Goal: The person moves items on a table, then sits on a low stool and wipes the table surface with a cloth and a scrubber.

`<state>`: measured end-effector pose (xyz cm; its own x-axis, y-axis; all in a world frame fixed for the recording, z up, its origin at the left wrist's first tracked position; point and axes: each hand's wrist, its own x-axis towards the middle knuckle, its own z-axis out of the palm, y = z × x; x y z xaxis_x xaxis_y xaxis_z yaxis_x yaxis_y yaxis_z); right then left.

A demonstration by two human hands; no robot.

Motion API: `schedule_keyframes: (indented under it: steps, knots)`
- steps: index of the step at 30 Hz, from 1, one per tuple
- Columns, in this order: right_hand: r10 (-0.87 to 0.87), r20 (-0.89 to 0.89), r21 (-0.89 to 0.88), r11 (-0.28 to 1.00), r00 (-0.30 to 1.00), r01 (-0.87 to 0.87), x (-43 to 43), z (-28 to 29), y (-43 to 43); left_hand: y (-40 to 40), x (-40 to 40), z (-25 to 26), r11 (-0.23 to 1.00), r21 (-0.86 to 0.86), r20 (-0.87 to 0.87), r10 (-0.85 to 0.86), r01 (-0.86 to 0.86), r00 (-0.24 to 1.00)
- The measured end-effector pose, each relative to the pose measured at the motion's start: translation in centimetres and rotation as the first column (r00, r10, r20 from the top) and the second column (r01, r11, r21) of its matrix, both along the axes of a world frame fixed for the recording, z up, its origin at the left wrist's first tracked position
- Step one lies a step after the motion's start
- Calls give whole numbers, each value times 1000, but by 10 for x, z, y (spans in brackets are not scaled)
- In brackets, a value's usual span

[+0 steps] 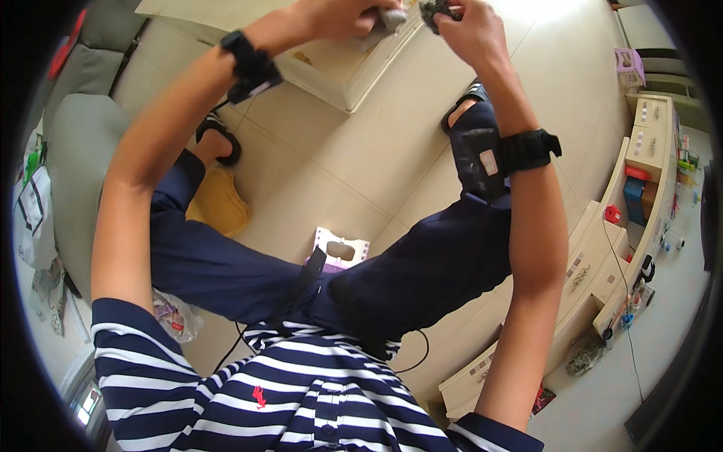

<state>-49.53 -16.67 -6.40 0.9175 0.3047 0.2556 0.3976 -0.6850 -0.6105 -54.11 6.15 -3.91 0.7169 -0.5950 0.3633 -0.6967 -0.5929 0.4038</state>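
At the top edge, my left hand (344,20) is closed around a small greyish object (393,18), perhaps a stone or a cloth; its kind is unclear. Beside it, to the right and apart, my right hand (471,25) grips a dark, ragged clump (434,14) that looks like a scouring pad. Both hands are raised over the edge of a cream-coloured table or cabinet (339,85), which has brownish stains on its surface. A black strapped device sits on each forearm.
A folding step stool (341,248) stands on the tiled floor between my legs. To the left are a yellow cushion-like thing (220,200) and a grey sofa (85,135). Along the right runs a low cabinet with drawers (647,141), with small items on its top.
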Motion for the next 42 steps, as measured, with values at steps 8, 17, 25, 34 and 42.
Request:
schedule_keyframes:
  steps: [8, 17, 25, 34, 42]
  knots:
    - [89, 265, 164, 977, 960, -136, -9, -1, 35, 33, -27, 0, 996, 84, -47, -10, 13, 999]
    - [336, 352, -27, 937, 874, -349, -30, -4, 51, 46, -50, -1, 998, -48, -52, 28, -30, 998]
    - [351, 460, -152, 936, 816, -317, -28, -18, 40, 48, -48, -3, 998, -45, -105, 32, -37, 994]
    - [277, 390, -110, 961, 878, -254, -4, -10, 34, 43, -51, -2, 992, -47, -180, 109, -119, 978]
    - [264, 428, -122, 965, 864, -234, -3, -9, 41, 41, -45, 0, 990, -10, -187, 134, -139, 973]
